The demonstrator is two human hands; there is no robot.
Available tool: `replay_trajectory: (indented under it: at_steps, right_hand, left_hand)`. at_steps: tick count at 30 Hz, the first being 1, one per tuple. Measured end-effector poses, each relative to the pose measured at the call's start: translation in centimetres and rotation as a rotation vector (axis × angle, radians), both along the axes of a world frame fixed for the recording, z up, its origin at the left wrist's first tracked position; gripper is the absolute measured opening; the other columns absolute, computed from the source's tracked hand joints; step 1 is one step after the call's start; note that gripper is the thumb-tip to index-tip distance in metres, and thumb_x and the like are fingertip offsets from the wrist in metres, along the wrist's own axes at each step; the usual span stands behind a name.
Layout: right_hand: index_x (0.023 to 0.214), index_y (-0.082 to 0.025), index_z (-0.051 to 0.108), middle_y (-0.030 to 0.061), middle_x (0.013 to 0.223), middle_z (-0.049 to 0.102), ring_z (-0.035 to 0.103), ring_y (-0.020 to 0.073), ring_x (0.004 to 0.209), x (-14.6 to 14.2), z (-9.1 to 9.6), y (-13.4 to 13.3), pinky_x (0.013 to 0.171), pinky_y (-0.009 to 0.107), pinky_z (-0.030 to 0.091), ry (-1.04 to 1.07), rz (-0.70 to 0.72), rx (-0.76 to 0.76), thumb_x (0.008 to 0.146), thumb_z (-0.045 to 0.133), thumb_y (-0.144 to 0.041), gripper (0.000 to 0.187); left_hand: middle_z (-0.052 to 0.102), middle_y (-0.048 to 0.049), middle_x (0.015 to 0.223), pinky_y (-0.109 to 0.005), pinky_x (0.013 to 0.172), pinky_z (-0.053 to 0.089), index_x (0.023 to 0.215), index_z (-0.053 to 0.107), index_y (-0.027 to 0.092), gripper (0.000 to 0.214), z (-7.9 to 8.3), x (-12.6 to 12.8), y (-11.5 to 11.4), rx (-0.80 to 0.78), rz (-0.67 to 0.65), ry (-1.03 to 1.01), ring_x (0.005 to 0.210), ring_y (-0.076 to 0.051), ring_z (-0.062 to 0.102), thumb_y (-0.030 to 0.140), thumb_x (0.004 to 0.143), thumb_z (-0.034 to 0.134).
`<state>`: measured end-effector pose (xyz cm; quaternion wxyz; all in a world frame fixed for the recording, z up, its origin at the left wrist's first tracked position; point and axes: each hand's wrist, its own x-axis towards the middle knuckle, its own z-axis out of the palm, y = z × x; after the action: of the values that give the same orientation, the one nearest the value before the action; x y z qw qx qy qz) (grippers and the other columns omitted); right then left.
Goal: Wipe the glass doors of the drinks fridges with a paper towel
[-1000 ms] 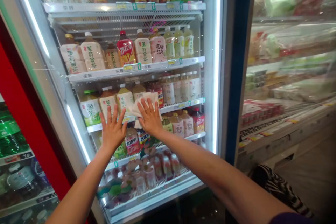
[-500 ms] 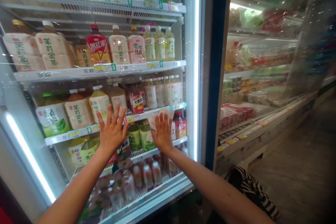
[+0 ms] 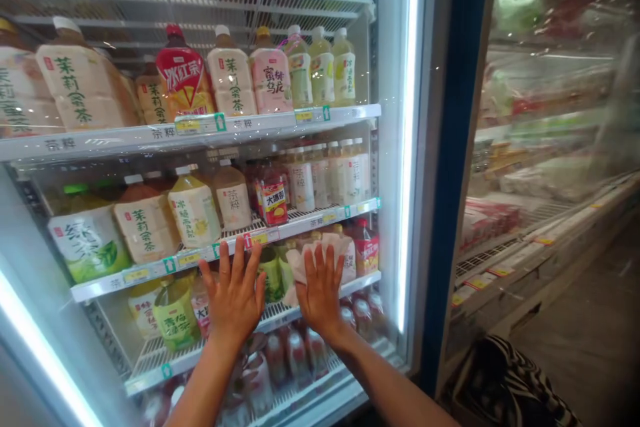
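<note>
My left hand point(image 3: 231, 297) lies flat with fingers spread against the glass door point(image 3: 430, 47) of an upright drinks cooler, with nothing in it. Beside it on the right, my right hand point(image 3: 320, 290) holds a crumpled pale tissue point(image 3: 336, 241) under its outstretched fingers, pressed to the glass. The tissue's edges stick out above and left of the fingertips; the rest is hidden under the hand. Both hands are in front of the lower shelves. Behind the glass, green bottles point(image 3: 271, 273) show between the hands, and a red bottle point(image 3: 367, 247) stands to the right.
Shelves of bottled tea point(image 3: 80, 80) fill the cooler, with small shrink-wrapped bottles point(image 3: 295, 350) at the bottom. A bright light strip point(image 3: 407, 147) runs down the right side. Another chilled display point(image 3: 530, 180) stands at right, with black-and-white patterned fabric point(image 3: 520, 373) low in front.
The view has moved closer to the cooler. Both hands appear lower against the shelves, the right one still with the tissue beneath it.
</note>
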<state>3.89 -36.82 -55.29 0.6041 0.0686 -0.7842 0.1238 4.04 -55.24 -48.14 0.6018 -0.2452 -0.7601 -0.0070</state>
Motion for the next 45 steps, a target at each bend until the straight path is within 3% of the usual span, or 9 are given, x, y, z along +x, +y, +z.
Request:
replay_trajectory:
  at_steps: [6,13,19,26,32,34,38,40,45]
  right_hand:
    - [0.165,-0.024,-0.002,0.0051,0.173,0.000,-0.002,0.0344,0.159,-0.6,5.0,-0.3,0.124,0.071,0.007,0.043,-0.037,-0.085,0.101,0.034,-0.027,0.073]
    - [0.165,-0.021,-0.001,0.0073,0.173,-0.004,-0.005,0.0360,0.159,0.7,-0.6,-3.2,0.124,0.071,0.004,-0.060,0.017,0.067,0.099,0.040,-0.025,0.078]
    - [0.164,-0.026,-0.006,0.0059,0.173,-0.002,-0.004,0.0344,0.159,-0.7,5.5,-4.1,0.124,0.071,0.006,0.007,-0.029,0.000,0.100,0.039,-0.026,0.079]
    - [0.165,-0.028,0.000,0.0061,0.173,0.001,-0.004,0.0343,0.159,0.7,0.9,-5.0,0.124,0.072,0.009,-0.053,0.059,0.151,0.097,0.046,-0.024,0.082]
    - [0.165,-0.028,-0.001,0.0062,0.173,-0.004,-0.006,0.0359,0.159,0.6,8.0,-7.6,0.124,0.071,0.007,-0.031,0.037,0.038,0.099,0.047,-0.028,0.082]
    - [0.165,-0.028,0.000,0.0067,0.173,-0.001,-0.005,0.0356,0.159,0.6,7.0,-8.6,0.124,0.071,0.005,-0.047,0.044,0.067,0.098,0.049,-0.029,0.084]
    - [0.165,-0.030,0.011,0.0041,0.172,0.012,0.000,0.0333,0.160,1.1,1.3,-10.4,0.126,0.068,0.002,-0.069,0.111,0.259,0.093,0.054,-0.030,0.083]
    - [0.164,-0.031,0.016,0.0031,0.172,0.014,0.000,0.0327,0.160,1.3,0.6,-11.2,0.126,0.066,0.000,-0.070,0.124,0.272,0.092,0.055,-0.030,0.082]
    - [0.164,-0.032,0.012,0.0022,0.173,0.007,-0.003,0.0341,0.159,1.1,5.9,-13.1,0.125,0.070,0.002,-0.093,0.109,0.124,0.094,0.049,-0.024,0.079]
  left_hand:
    - [0.019,-0.0063,0.168,-0.057,0.130,-0.008,0.160,0.024,0.027,0.076,-0.2,0.0,-0.4,-0.003,-0.038,-0.037,0.159,-0.026,0.001,0.035,0.094,0.058]
    - [0.023,-0.0055,0.166,-0.053,0.130,-0.006,0.160,0.023,0.028,0.074,-1.2,-0.2,-0.7,-0.015,-0.079,-0.014,0.158,-0.024,0.005,0.032,0.094,0.057]
    - [0.020,-0.0058,0.167,-0.053,0.130,-0.008,0.160,0.025,0.026,0.071,-1.5,-0.2,-0.8,-0.012,-0.118,-0.055,0.158,-0.024,0.001,0.028,0.095,0.055]
    - [0.018,-0.0029,0.169,-0.058,0.129,-0.009,0.159,0.026,0.032,0.072,-0.6,0.8,-2.1,0.023,-0.098,-0.071,0.159,-0.026,-0.001,0.029,0.093,0.056]
    - [0.003,-0.0043,0.171,-0.074,0.123,-0.005,0.160,0.021,0.035,0.074,1.5,1.6,-6.8,0.198,-0.028,-0.086,0.159,-0.032,-0.008,0.033,0.095,0.056]
    - [0.001,-0.0044,0.172,-0.078,0.121,-0.005,0.160,0.021,0.036,0.073,1.4,1.5,-8.7,0.237,-0.008,-0.090,0.158,-0.034,-0.009,0.032,0.095,0.056]
    - [0.004,-0.0041,0.172,-0.076,0.122,-0.002,0.160,0.021,0.037,0.074,0.1,1.1,-11.7,0.215,0.023,-0.091,0.159,-0.034,-0.004,0.032,0.095,0.057]
    - [0.006,-0.0041,0.172,-0.072,0.125,-0.001,0.160,0.021,0.035,0.075,-0.7,0.8,-12.3,0.187,0.034,-0.077,0.159,-0.032,-0.002,0.031,0.094,0.058]
    - [0.007,-0.0029,0.171,-0.070,0.126,0.001,0.160,0.021,0.034,0.075,-1.6,0.5,-12.2,0.197,0.048,-0.027,0.159,-0.031,-0.001,0.029,0.094,0.057]
